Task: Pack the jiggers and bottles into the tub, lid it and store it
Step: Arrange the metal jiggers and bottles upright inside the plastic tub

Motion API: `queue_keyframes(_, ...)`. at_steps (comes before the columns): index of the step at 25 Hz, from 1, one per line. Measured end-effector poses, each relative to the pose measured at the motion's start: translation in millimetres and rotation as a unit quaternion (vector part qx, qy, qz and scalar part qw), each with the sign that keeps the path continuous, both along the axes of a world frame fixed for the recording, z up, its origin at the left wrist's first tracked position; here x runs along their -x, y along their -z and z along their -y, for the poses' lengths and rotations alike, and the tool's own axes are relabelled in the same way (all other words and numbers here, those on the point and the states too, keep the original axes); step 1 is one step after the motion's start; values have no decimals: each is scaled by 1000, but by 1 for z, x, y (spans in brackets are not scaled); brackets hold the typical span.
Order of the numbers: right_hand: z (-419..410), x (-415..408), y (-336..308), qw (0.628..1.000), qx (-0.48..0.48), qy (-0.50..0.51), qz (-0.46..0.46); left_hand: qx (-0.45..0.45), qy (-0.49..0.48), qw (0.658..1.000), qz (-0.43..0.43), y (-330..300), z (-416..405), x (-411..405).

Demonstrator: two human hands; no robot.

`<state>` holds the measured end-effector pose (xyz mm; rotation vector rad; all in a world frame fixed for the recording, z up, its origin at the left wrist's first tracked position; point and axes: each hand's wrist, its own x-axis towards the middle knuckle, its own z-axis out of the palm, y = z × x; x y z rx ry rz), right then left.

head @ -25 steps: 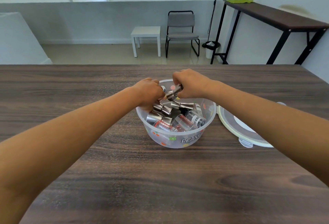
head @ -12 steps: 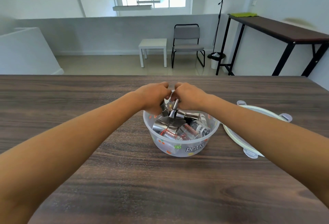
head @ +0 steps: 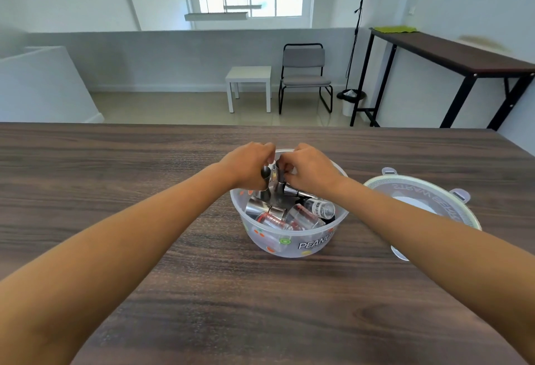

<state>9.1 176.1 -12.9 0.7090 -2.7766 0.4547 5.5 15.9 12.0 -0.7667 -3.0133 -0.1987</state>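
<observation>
A clear plastic tub (head: pixel 292 244) with fruit prints stands on the wooden table, holding several steel jiggers (head: pixel 256 206) and small clear bottles (head: pixel 320 208). My left hand (head: pixel 249 166) and my right hand (head: pixel 308 170) meet over the tub's far side. Each is closed on a steel jigger (head: pixel 275 182) that stands more or less upright between them. The fingers hide the jiggers' upper parts. The tub's round lid (head: pixel 428 202) lies upside down on the table to the right, partly behind my right forearm.
The dark wooden table (head: pixel 202 292) stretches wide around the tub. Beyond its far edge are a white side table (head: pixel 250 80), a grey chair (head: pixel 304 75), a bin (head: pixel 350 101) and a tall dark side table (head: pixel 451 54) on the right.
Both hands have drawn closer together over the tub and the jiggers between them stand more upright. The camera has tilted up, so the tub sits lower in view.
</observation>
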Motion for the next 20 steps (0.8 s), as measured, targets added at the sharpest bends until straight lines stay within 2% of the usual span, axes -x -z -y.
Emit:
queue_keyframes(8,5,3,6,999,-21,25,-39,9,-20,996,-92,9,21,-6)
queue_keyframes(15,11,3,3,999,-29,44,-12,0,-43,993,-106,9,23,-10)
queue_keyframes(17,6,-1,-1,998,19,55,37,5,-43,994,-98,4,22,-13)
queue_keyframes(19,-4,-1,-9,986,73,85,120,13,-36,998,-44,-3,23,-18)
queue_keyframes(20,-10,0,-15,981,60,100,154,38,-25,999,-11,-6,24,-21)
